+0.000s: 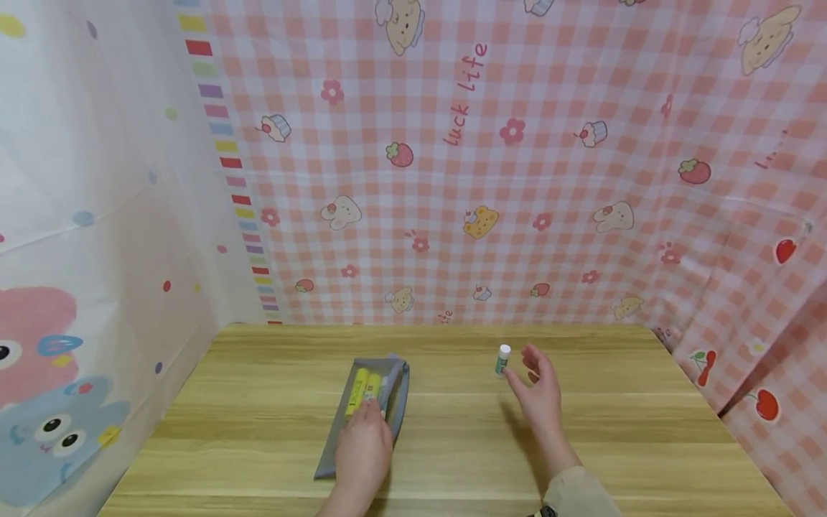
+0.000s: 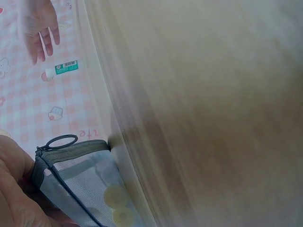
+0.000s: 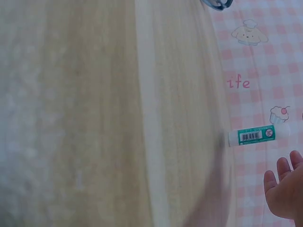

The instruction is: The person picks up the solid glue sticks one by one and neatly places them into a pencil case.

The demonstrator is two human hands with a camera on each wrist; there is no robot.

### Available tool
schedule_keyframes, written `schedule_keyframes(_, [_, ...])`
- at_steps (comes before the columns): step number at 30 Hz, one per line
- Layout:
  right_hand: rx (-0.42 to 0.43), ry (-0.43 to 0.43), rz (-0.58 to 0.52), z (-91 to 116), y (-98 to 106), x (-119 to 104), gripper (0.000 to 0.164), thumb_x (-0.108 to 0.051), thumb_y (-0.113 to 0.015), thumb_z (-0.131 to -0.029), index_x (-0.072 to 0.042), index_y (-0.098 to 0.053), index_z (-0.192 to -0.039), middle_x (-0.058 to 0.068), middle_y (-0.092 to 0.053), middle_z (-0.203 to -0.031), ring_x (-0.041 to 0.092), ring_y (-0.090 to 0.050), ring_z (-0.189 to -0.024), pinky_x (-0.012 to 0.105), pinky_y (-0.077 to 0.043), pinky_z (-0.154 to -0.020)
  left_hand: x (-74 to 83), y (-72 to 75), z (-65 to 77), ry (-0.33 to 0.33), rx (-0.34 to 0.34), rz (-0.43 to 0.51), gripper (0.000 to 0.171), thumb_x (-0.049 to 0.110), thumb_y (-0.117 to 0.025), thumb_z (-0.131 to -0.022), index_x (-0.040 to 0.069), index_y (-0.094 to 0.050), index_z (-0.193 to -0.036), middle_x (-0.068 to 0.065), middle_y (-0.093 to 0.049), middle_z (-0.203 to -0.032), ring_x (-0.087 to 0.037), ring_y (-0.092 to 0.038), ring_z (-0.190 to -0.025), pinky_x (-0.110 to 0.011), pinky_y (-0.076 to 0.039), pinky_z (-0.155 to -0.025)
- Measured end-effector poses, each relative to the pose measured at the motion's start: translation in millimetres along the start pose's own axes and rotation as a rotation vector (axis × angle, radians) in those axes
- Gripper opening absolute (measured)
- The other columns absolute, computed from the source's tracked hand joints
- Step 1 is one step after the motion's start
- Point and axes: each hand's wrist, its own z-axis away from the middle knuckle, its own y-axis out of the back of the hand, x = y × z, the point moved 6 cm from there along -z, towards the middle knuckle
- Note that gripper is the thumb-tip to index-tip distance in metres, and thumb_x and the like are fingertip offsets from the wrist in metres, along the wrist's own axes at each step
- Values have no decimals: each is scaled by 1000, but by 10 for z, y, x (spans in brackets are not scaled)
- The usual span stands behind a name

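A grey mesh zip pouch [image 1: 336, 438] lies on the wooden table left of centre. Inside it show yellow sticks [image 1: 356, 393], whose round ends appear through the mesh in the left wrist view. My left hand [image 1: 364, 449] is over the pouch and grips its upper edge near the zipper; the fingertips are partly hidden. A glue stick [image 1: 502, 360] with white cap and green label stands upright toward the back of the table. Beside it, on the right, is my right hand [image 1: 541, 395], fingers spread and thumb near the stick, with nothing held.
The wooden table [image 1: 452, 445] reaches back to a pink checked cloth [image 1: 452, 187] hanging behind it. A white cloth with cartoon prints [image 1: 116, 237] hangs at the left side. A ring-shaped zipper pull [image 2: 62, 141] sticks up from the pouch's end.
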Motion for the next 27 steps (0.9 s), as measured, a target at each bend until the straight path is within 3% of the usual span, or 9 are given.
schedule_keyframes(10, [-32,-69,-45,-55,-91,134,62,1,-71,-88,8,-41,-141,29,-51,-136,42,-48,-126,54,-37,-106,2,-3,6,-4,7,10,32,7,-62,-92,-12,-63,-118,-30,-64,-117,-43,-63,-108,-56,-53,-85])
schedule_keyframes(21, [-58,-85,-52,-105,-180,200,59,2,-68,-89,8,-41,-141,30,-50,-138,44,-47,-127,54,-36,-107,-5,5,11,-2,21,8,32,7,-62,-92,-12,-63,-117,-30,-65,-116,-43,-64,-107,-57,-53,-83])
schedule_keyframes(27, [-71,-100,-23,-126,-215,211,57,2,-67,-90,7,-42,-141,30,-51,-137,44,-48,-127,53,-38,-107,8,33,21,-52,70,8,31,4,-64,-88,-13,-64,-114,-31,-65,-113,-44,-65,-104,-58,-54,-79])
